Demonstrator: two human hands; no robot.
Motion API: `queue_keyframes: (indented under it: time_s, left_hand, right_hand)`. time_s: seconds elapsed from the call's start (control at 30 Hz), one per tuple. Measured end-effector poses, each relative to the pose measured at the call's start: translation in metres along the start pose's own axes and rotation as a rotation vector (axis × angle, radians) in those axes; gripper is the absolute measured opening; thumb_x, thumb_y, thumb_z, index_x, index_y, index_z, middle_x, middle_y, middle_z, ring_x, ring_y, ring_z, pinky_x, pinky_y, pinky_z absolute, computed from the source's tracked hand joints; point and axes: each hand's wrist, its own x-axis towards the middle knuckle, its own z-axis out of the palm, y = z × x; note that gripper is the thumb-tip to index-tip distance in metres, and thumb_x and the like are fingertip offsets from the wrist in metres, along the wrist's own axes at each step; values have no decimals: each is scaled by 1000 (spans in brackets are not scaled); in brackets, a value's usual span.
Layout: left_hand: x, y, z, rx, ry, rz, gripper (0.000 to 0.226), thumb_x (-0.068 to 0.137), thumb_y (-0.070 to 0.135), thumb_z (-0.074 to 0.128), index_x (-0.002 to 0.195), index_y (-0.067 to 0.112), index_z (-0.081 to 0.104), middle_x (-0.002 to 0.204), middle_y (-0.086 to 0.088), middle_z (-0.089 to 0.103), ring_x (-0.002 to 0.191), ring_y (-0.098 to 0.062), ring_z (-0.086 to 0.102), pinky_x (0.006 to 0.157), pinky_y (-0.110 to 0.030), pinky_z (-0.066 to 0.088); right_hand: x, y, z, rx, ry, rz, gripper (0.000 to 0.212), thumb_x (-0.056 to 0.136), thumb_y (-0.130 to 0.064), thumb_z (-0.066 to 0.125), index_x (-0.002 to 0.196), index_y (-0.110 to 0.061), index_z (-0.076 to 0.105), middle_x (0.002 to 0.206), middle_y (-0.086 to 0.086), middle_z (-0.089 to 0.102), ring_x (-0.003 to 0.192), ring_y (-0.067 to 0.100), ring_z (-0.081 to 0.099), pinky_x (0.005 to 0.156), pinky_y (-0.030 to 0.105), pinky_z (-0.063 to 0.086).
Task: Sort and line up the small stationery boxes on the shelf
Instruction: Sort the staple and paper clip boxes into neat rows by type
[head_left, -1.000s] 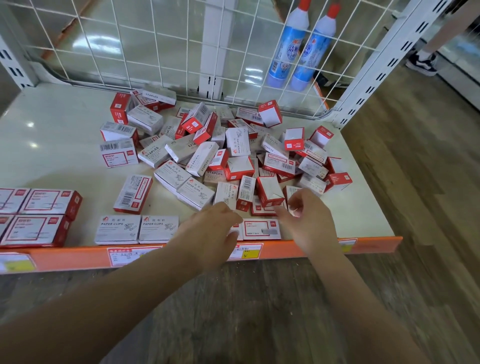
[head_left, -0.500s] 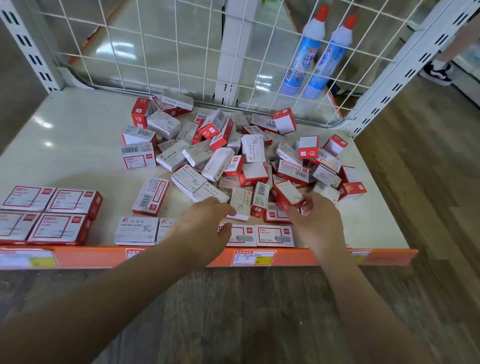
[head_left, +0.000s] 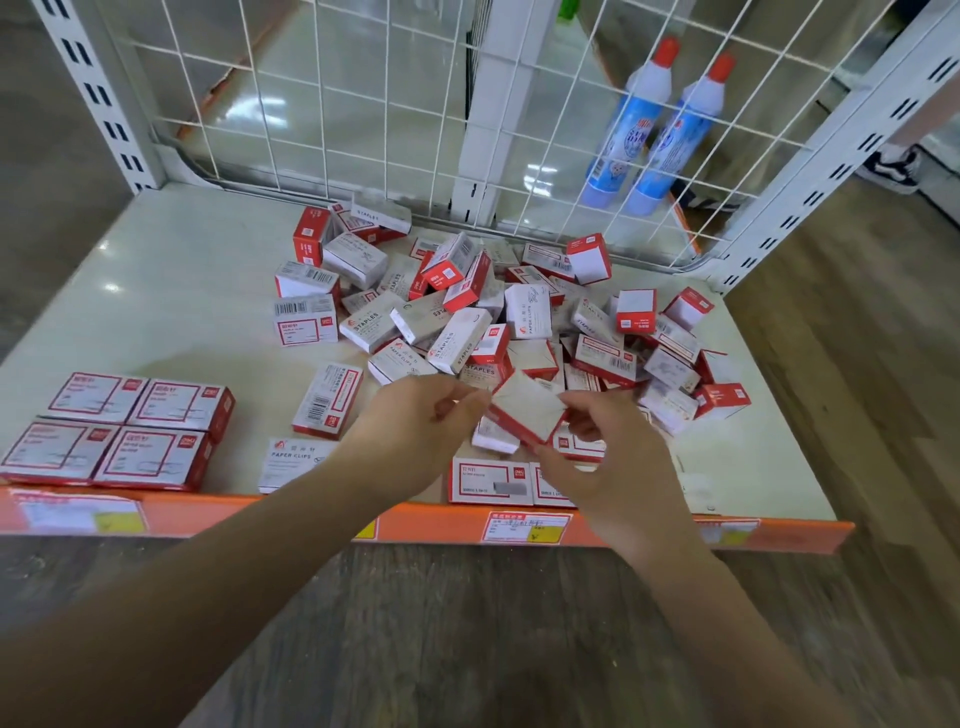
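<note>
Our left hand (head_left: 410, 431) covers part of the paper-clip box (head_left: 291, 464); our right hand (head_left: 608, 457) hides boxes behind it. We cannot read the blurred price labels (head_left: 524, 527).

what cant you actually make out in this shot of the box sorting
- Head view: the box held between the left hand and right hand is blurred; its print cannot be read.
- The paper clips box and the front-row box are partly hidden by the forearms.
- Boxes low in the pile are covered by others.
- Price tags on the shelf edge: print too small.
</note>
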Motion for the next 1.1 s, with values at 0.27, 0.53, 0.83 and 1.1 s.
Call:
queue_keyframes:
  time_s: [0.27, 0.53, 0.83, 1.1]
  left_hand:
    - [-4, -10, -9, -117, -46, -103, 18, 94, 32, 49, 84, 25, 62, 77, 8, 62, 68, -8, 55, 61, -24, 47]
    - [-5, -15, -11, -228, -33, -184, 25, 95, 23, 48, 109, 12, 65, 77, 11, 58, 67, -6, 55, 55, -13, 46]
    - [-7, -21, -8, -236, -27, -121, 27, 95, 21, 49, 118, 16, 62, 86, 15, 60, 71, 3, 51, 54, -8, 42]
    - [0, -19, -10, -462, -59, -339, 31, 95, 34, 46, 90, 10, 65, 76, -2, 69, 67, -12, 62, 65, -22, 51]
  right_hand:
    - [-2, -13, 12, 31, -50, -119, 47, 82, -28, 67, 125, -24, 49, 104, -19, 39, 95, -4, 42, 72, -3, 31]
    - [5, -14, 8, 228, -182, -31, 48, 83, -21, 67, 127, -30, 47, 96, -23, 48, 89, -7, 50, 73, -1, 39]
    - [10, -15, 9, 393, -301, 115, 23, 90, -26, 58, 111, -19, 62, 86, -19, 62, 83, 0, 62, 67, 10, 50]
    - [5, -9, 19, 70, -1, -224, 29, 86, -14, 64, 115, -14, 61, 101, -12, 53, 83, -7, 46, 78, -4, 33]
